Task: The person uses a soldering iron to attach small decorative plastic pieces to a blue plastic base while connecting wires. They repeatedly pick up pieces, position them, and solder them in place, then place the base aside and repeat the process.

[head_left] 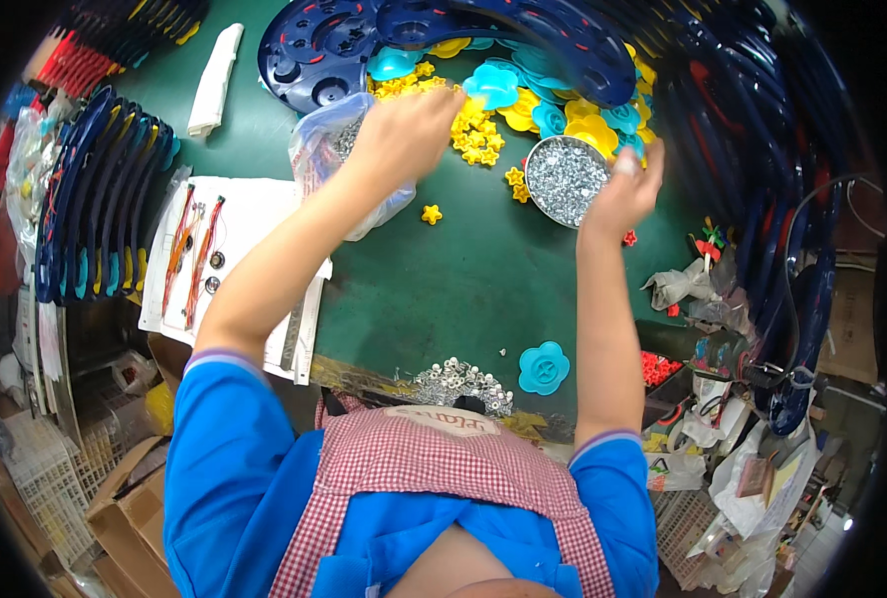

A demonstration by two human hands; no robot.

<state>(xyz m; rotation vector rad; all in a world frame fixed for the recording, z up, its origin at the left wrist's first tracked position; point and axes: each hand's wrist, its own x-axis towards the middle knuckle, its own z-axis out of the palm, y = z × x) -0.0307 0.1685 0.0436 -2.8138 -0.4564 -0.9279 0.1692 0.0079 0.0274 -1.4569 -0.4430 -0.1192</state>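
My left hand (409, 138) is closed over the edge of a clear plastic bag (309, 164) and close to a heap of small yellow star pieces (478, 140). What its fingers hold, if anything, is hidden. Small grey metal parts show inside the bag. At the right, my right hand (623, 194) grips the rim of a round dish (529, 191) full of small shiny metal parts (566, 179). Behind the dish lie yellow flower pieces (591, 130) and turquoise flower pieces (493, 86). A single yellow star (432, 214) lies between my hands.
Dark blue moulded panels (314, 60) stand at the back, with more stacked left and right. White sheets with wired parts (199, 259) lie left. Near the front edge are a pile of small metal pieces (458, 384) and a turquoise flower (544, 368). Red pieces (660, 369) sit right.
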